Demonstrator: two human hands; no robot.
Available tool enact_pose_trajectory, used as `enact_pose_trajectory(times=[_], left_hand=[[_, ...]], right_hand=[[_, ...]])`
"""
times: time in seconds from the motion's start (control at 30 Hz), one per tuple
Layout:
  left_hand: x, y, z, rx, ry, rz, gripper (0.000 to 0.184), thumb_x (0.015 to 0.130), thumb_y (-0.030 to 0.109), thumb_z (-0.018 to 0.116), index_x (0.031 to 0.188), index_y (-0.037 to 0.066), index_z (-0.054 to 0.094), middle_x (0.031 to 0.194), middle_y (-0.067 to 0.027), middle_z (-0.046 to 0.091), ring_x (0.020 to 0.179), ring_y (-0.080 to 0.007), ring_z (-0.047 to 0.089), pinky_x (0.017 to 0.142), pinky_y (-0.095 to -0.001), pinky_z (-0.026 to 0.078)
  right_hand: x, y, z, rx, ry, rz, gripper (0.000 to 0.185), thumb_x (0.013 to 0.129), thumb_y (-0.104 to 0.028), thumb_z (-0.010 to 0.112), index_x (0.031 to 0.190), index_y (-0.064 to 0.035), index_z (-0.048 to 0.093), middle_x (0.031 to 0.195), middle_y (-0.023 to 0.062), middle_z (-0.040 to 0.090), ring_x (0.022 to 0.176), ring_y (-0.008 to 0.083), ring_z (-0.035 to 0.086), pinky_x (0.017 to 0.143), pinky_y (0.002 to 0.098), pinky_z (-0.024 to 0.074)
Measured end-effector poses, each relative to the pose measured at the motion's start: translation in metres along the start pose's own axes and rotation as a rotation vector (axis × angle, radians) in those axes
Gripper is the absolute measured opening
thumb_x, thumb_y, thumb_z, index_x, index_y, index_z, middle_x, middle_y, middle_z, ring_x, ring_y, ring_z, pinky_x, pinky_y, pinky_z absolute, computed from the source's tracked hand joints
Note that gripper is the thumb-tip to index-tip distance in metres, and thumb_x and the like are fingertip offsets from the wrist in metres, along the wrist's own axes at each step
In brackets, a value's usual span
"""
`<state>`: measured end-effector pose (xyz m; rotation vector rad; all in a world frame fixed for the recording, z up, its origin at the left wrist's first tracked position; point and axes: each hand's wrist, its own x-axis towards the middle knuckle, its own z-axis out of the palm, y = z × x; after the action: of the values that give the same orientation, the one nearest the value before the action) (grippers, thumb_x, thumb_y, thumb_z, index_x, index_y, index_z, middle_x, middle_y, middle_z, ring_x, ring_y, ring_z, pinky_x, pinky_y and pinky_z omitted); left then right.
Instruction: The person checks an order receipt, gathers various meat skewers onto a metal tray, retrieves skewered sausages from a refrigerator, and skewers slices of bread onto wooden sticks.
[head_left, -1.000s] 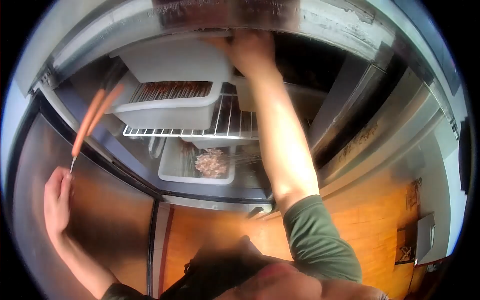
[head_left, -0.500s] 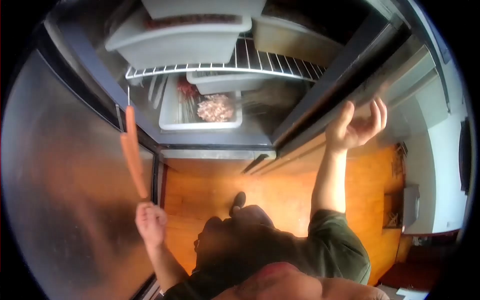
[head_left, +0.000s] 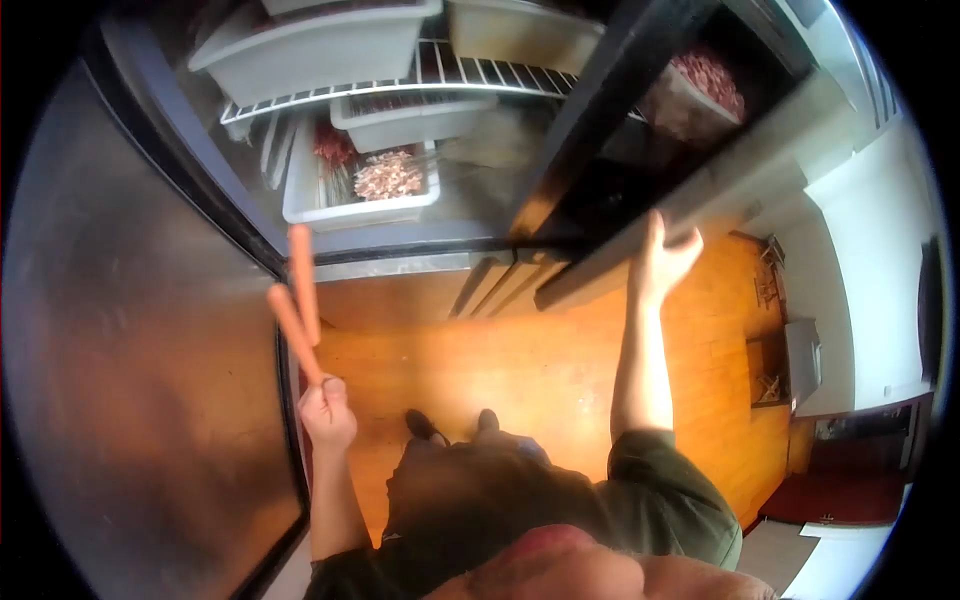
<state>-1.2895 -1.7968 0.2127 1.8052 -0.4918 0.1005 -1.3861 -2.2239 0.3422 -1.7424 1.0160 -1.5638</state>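
Two long orange-pink sausages stick up from my left hand, whose fingers are closed round their lower ends; any skewers there are hidden. My right hand is at the edge of the right cabinet door, thumb and fingers apart. That door stands partly open. Inside the steel cabinet, a white tub rests on a wire shelf. Below it a white tray holds a pile of pale pink skewered pieces and some dark red ones.
The left cabinet door hangs wide open. Behind the right door is a container with reddish pieces. A second tub stands on the shelf. Orange flooring lies below, with a dark red table at lower right.
My right hand has left the upper shelf and come to the right door, which has opened partly. My left hand has moved right with the sausages. The view has shifted downward.
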Motion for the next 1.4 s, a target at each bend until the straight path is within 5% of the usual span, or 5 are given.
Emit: enact_pose_trajectory(times=[0.3, 0.53, 0.93, 1.23, 1.4], left_hand=[[-0.103, 0.052, -0.010, 0.496, 0.503, -0.010, 0.028, 0.098, 0.019, 0.042, 0.088, -0.004, 0.055, 0.077, -0.0051, 0.051, 0.070, -0.0151, 0.047, 0.063, -0.0280, 0.040], [-0.184, 0.108, -0.061, 0.906, 0.801, 0.071, 0.042, 0.102, 0.031, 0.032, 0.090, -0.005, 0.053, 0.093, -0.0140, 0.055, 0.084, -0.0309, 0.048, 0.077, -0.0395, 0.039], [-0.245, 0.101, -0.129, 0.864, 1.251, 0.139, 0.050, 0.102, 0.029, 0.030, 0.125, -0.013, 0.046, 0.131, -0.0235, 0.047, 0.120, -0.0353, 0.047, 0.101, -0.0411, 0.037], [-0.207, 0.015, -0.191, 0.228, 1.552, -0.076, 0.051, 0.100, 0.032, 0.038, 0.121, -0.012, 0.051, 0.121, -0.0246, 0.057, 0.114, -0.0311, 0.055, 0.098, -0.0362, 0.042], [-0.208, 0.040, -0.173, -0.036, 1.487, 0.015, 0.040, 0.101, 0.031, 0.039, 0.080, -0.001, 0.052, 0.077, -0.0022, 0.047, 0.070, -0.0133, 0.042, 0.064, -0.0279, 0.041]], right_hand=[[-0.015, 0.064, -0.162, 0.290, -0.161, -0.384, 0.097, 0.078, -0.057, 0.067, 0.139, 0.0036, 0.024, 0.140, 0.0143, 0.032, 0.130, 0.0248, 0.031, 0.108, 0.0396, 0.0233], [-0.023, 0.071, -0.174, 0.728, -0.325, -0.053, 0.098, 0.068, -0.041, 0.083, 0.136, -0.0009, 0.026, 0.131, 0.0096, 0.037, 0.122, 0.0223, 0.036, 0.102, 0.0367, 0.0307], [-0.011, 0.042, -0.043, 0.050, -0.474, -0.326, 0.084, 0.082, -0.029, 0.070, 0.141, 0.0056, 0.021, 0.142, 0.0273, 0.030, 0.131, 0.0389, 0.033, 0.108, 0.0420, 0.0287], [-0.097, 0.096, -0.053, -0.156, -0.928, -0.367, 0.063, 0.081, -0.032, 0.068, 0.129, 0.0004, 0.044, 0.137, 0.0228, 0.035, 0.129, 0.0375, 0.034, 0.106, 0.0425, 0.0322], [-0.121, 0.093, -0.088, -0.108, -0.982, -0.327, 0.056, 0.080, -0.027, 0.069, 0.124, 0.0002, 0.048, 0.132, 0.0211, 0.042, 0.124, 0.0370, 0.040, 0.103, 0.0409, 0.0365]])
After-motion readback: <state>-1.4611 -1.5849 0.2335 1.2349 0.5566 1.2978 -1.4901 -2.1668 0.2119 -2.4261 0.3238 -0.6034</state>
